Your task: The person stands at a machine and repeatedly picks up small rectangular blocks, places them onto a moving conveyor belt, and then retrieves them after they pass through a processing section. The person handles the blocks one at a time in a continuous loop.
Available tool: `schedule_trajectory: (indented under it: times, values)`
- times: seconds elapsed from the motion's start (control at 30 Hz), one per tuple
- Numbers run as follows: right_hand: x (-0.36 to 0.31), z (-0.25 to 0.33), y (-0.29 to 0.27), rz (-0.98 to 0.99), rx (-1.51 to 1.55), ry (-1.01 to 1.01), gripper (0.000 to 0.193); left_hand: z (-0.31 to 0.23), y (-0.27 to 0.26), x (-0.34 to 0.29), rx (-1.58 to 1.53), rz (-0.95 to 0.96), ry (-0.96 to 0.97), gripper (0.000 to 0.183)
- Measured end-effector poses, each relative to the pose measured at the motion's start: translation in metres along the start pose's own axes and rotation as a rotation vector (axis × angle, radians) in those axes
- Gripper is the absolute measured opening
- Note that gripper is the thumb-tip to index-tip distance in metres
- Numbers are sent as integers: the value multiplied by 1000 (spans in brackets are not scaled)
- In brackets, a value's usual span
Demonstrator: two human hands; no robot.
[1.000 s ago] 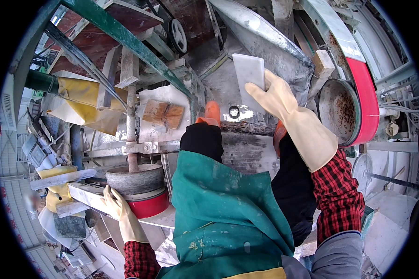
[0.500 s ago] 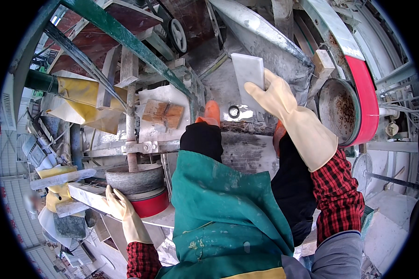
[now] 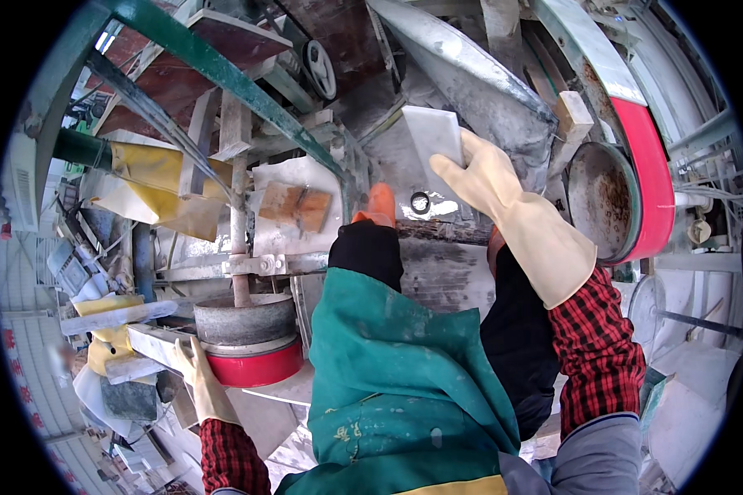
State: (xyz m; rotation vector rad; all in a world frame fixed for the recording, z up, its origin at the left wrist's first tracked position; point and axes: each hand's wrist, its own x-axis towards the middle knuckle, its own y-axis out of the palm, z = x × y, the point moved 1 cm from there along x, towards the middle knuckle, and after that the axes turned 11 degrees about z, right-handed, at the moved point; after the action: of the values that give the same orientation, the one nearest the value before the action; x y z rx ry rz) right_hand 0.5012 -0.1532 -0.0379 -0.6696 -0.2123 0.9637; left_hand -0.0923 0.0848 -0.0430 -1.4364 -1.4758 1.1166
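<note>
lower left: my left hand (image 3: 200, 381) at a pale bar (image 3: 152, 343) beside the red belt (image 3: 257, 367), grip I can't tell | upper centre: my right hand (image 3: 497, 188) pinches the pale slab (image 3: 434, 142) | holding step, I judge; next move calls for steady pinch

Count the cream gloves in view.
2: one on the left hand, beside the red band; one on the right hand, holding the white slab. Others may be hidden.

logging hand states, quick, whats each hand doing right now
Left hand: open, beside the pale bar; whether it touches the bar can't be told.
Right hand: closed, holding the white slab.
</note>
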Motion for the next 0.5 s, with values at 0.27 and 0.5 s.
schedule_trajectory:
  times: [0.27, 0.5]
  values:
    - [-5, 5, -3, 7, -32, -3, 43, 4, 8, 0, 203, -12, 12, 57]
    - [-5, 4, -3, 25, -27, 3, 45, -1, 12, -4, 227, -17, -14, 58]
